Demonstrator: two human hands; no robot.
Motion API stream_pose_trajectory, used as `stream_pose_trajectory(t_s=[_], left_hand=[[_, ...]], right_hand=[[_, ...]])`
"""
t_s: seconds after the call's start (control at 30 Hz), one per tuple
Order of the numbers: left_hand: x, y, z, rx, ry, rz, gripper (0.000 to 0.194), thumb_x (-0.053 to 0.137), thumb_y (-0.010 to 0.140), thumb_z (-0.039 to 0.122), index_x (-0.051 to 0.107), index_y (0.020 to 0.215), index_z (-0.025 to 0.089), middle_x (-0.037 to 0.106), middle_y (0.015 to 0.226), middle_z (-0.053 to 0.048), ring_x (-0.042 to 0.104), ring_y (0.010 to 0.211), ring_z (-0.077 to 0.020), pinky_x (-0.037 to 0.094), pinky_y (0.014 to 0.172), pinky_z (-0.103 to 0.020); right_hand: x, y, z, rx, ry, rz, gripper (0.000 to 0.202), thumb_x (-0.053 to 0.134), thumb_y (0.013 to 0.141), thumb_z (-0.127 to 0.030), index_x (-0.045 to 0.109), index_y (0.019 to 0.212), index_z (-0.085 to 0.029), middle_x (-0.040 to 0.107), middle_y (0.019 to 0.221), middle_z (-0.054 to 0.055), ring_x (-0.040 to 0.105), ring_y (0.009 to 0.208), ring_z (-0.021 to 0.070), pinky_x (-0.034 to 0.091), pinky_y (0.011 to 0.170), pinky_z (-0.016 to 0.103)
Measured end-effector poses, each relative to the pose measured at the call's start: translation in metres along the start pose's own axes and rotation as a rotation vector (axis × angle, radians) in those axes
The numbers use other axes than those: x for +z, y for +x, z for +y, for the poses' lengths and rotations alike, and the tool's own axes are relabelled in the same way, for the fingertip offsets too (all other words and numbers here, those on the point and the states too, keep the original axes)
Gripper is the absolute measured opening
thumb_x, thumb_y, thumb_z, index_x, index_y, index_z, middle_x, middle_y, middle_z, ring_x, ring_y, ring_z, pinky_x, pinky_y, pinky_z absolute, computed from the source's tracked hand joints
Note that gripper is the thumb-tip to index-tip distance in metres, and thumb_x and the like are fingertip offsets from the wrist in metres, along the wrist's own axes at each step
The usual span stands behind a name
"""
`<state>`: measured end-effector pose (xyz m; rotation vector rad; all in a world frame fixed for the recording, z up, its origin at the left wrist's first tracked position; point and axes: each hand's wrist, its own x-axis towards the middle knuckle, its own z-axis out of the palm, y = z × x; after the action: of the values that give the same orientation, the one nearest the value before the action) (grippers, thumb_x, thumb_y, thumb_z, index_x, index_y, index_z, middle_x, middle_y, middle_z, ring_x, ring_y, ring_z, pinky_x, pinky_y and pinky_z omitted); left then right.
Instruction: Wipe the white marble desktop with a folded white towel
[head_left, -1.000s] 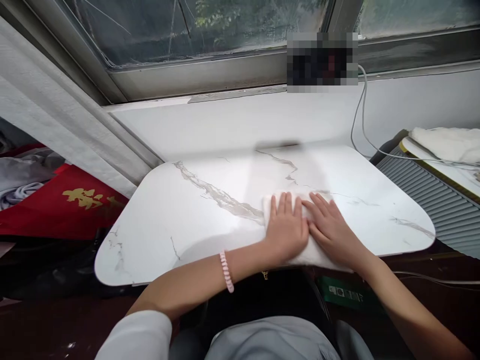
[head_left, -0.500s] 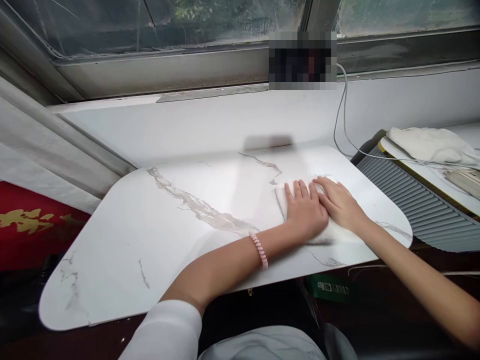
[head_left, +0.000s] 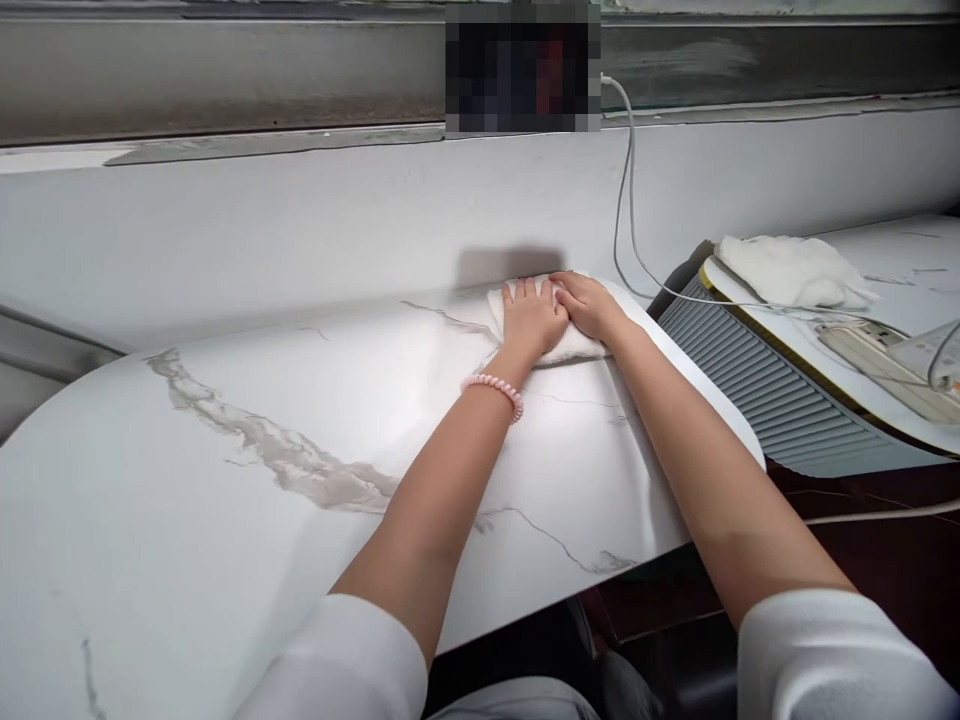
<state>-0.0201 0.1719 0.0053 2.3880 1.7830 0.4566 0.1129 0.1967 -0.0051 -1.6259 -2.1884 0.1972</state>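
Note:
A white cloth [head_left: 576, 348] lies flat on the white marble-patterned tabletop [head_left: 352, 400], near its back edge by the wall. My left hand [head_left: 534, 322] presses down on the cloth with its fingers spread and pointing toward the wall. Right beside it, my right hand [head_left: 589, 305] rests flat on the cloth's far right part, its fingers reaching across toward the left hand. A pink coiled band [head_left: 495, 386] circles my left wrist. Both palms and the cloth beneath them are hidden.
A second white cloth [head_left: 795, 272] and a power strip [head_left: 885, 365] lie on the neighbouring ribbed-side table [head_left: 757, 385] to the right. A white cable [head_left: 631, 190] hangs from a blurred-out object [head_left: 523, 68] on the window ledge. The wall bounds the tabletop behind.
Both hands have moved away from me with the cloth, from the tabletop's right middle to its back edge. My view has tilted down and closer, and both arms are straighter.

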Motion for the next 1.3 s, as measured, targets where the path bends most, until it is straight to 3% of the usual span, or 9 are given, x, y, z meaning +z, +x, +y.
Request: stream_pose_trajectory(t_s=[0.17,0.3,0.43,0.6,0.8,1.0,1.13,1.3], left_hand=[[0.009,0.017,0.014,0.015,-0.026,0.022,0.053,0.028,0.101,0.031,0.044,0.147,0.01,0.047,0.151,-0.016,0.034,0.145,-0.0276,0.012,0.124,-0.048],[0.014,0.019,0.03,0.021,-0.027,0.012,0.055,0.028,0.101,0.03,0.041,0.149,0.008,0.042,0.155,-0.016,0.03,0.148,-0.0288,0.009,0.125,-0.049],[0.017,0.008,0.046,0.064,-0.031,-0.029,0.056,0.028,0.101,0.03,0.038,0.151,0.006,0.038,0.158,-0.017,0.027,0.149,-0.0293,0.008,0.125,-0.05],[0.017,-0.027,0.064,0.164,-0.053,0.005,0.054,0.031,0.1,0.029,0.042,0.148,0.006,0.041,0.156,-0.019,0.031,0.148,-0.0295,0.011,0.124,-0.051],[0.007,-0.102,0.08,0.196,-0.054,-0.02,0.058,0.033,0.1,0.031,0.038,0.15,0.002,0.037,0.157,-0.024,0.029,0.149,-0.0335,0.013,0.124,-0.053],[-0.007,-0.168,0.075,0.318,-0.07,-0.047,0.058,0.036,0.099,0.031,0.039,0.149,0.003,0.039,0.156,-0.022,0.03,0.148,-0.0335,0.016,0.123,-0.053],[-0.015,-0.191,0.061,0.345,-0.074,-0.052,0.058,0.035,0.098,0.03,0.039,0.149,0.002,0.037,0.157,-0.023,0.029,0.149,-0.0341,0.016,0.123,-0.053],[-0.024,-0.202,0.039,0.317,-0.07,-0.099,0.057,0.033,0.099,0.028,0.038,0.15,0.004,0.036,0.158,-0.021,0.027,0.15,-0.0323,0.014,0.124,-0.052]], right_hand=[[-0.008,0.009,0.028,-0.048,-0.059,-0.063,0.054,0.026,0.099,-0.031,0.046,0.146,-0.014,0.047,0.154,0.012,0.038,0.143,0.0259,0.029,0.119,0.049],[-0.017,-0.001,0.042,-0.074,-0.099,-0.068,0.057,0.022,0.1,-0.031,0.043,0.148,-0.009,0.043,0.155,0.014,0.036,0.145,0.0274,0.026,0.121,0.048],[-0.023,-0.029,0.048,-0.02,-0.125,-0.069,0.06,0.017,0.101,-0.032,0.04,0.15,-0.005,0.039,0.158,0.017,0.03,0.149,0.0281,0.022,0.123,0.046],[-0.032,-0.078,0.045,0.1,-0.179,-0.029,0.059,0.015,0.101,-0.037,0.04,0.15,-0.017,0.039,0.159,0.01,0.03,0.149,0.025,0.025,0.122,0.052],[-0.041,-0.156,0.016,0.097,-0.234,-0.042,0.061,0.012,0.101,-0.04,0.038,0.152,-0.018,0.038,0.159,0.011,0.03,0.15,0.0248,0.026,0.122,0.052],[-0.041,-0.227,-0.033,0.185,-0.257,-0.008,0.061,0.01,0.102,-0.043,0.032,0.155,-0.023,0.036,0.161,0.009,0.026,0.151,0.0268,0.026,0.121,0.056],[-0.035,-0.243,-0.063,0.197,-0.279,0.023,0.061,0.01,0.102,-0.044,0.034,0.154,-0.025,0.039,0.159,0.01,0.03,0.149,0.0286,0.028,0.12,0.059],[-0.025,-0.234,-0.09,0.185,-0.269,0.007,0.061,0.01,0.102,-0.045,0.039,0.151,-0.021,0.042,0.156,0.014,0.032,0.148,0.0304,0.029,0.118,0.059]])
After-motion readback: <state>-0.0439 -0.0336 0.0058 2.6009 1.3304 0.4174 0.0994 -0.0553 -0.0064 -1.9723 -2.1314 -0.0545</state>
